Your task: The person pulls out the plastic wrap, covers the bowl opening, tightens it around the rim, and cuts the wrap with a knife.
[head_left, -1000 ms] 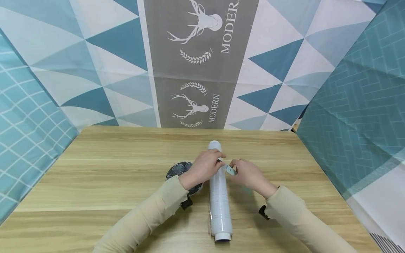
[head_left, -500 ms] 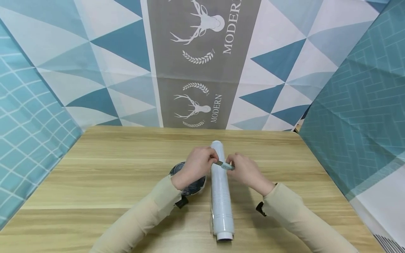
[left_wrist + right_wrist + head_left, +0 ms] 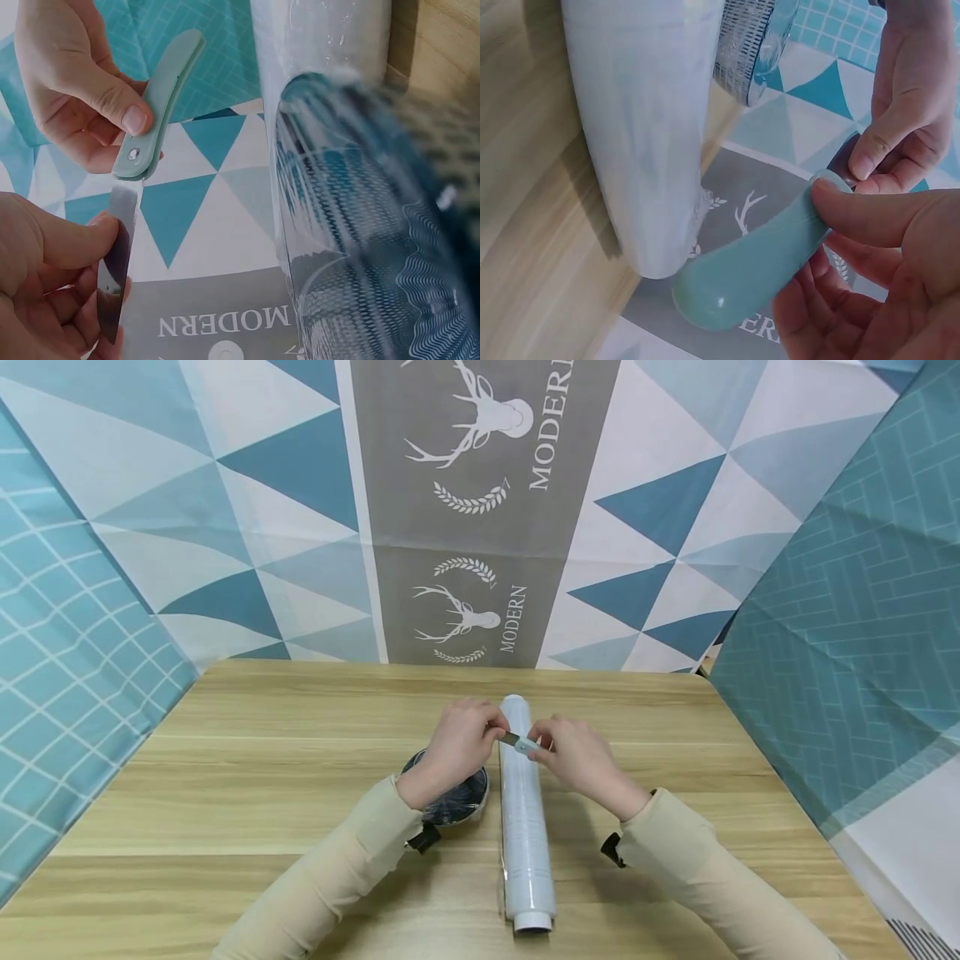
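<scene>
A small folding knife with a mint-green handle (image 3: 161, 109) is held in the air between both hands. Its metal blade (image 3: 116, 259) stands out from the handle. My left hand (image 3: 461, 739) pinches the blade between thumb and fingers. The handle is gripped by the thumb and fingers of my right hand (image 3: 577, 756). Beneath the knife lies a long roll of cling film (image 3: 527, 835), pointing away from me. Left of the roll, partly hidden under my left forearm, stands a dark patterned glass bowl (image 3: 461, 797) with clear film over its top.
The wooden table (image 3: 262, 793) reaches to a back wall hung with patterned cloth (image 3: 300, 527). More cloth hangs at the left side and the right side (image 3: 847, 610). Dark straps show at both wrists.
Both hands have shifted slightly left and up with the knife. More of the blade shows between them than a second ago. The roll and bowl stay put on the table.
</scene>
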Tool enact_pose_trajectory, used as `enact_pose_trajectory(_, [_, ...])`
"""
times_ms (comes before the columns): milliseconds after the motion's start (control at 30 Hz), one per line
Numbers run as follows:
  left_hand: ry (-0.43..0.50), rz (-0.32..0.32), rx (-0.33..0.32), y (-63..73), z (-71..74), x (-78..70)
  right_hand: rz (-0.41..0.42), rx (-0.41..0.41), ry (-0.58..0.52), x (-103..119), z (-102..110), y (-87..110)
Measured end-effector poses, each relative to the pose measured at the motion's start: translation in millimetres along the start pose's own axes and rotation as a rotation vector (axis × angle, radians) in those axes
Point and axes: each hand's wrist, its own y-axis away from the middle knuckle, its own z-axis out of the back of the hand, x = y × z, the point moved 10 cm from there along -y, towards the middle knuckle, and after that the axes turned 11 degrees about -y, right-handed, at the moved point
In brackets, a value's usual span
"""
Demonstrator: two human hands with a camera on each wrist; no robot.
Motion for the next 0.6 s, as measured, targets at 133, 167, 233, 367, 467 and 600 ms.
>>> enact_pose_trajectory(133, [-0.005, 0.015, -0.008, 0.0, 3.1, 1.2, 0.025, -0.035, 0.02, 4, 5, -0.9])
enact_pose_trajectory(167, [-0.007, 0.019, -0.011, 0.0, 3.7, 1.6, 0.029, -0.04, 0.02, 4, 5, -1.1])
enact_pose_trajectory(233, [-0.007, 0.025, -0.019, 0.2, 5.0, 2.2, 0.031, -0.05, 0.017, 5, 6, -1.3])
enact_pose_trajectory(367, [-0.012, 0.032, -0.039, 0.5, 7.7, 2.6, 0.029, -0.074, 0.019, 6, 8, -0.9])
enact_pose_trajectory(467, [-0.018, 0.032, -0.057, 0.9, 9.8, 2.2, 0.034, -0.095, 0.027, 8, 9, -0.2])
enact_pose_trajectory(600, [-0.022, 0.03, -0.108, 2.0, 15.8, 2.0, 0.049, -0.125, 0.03, 10, 12, -0.2])
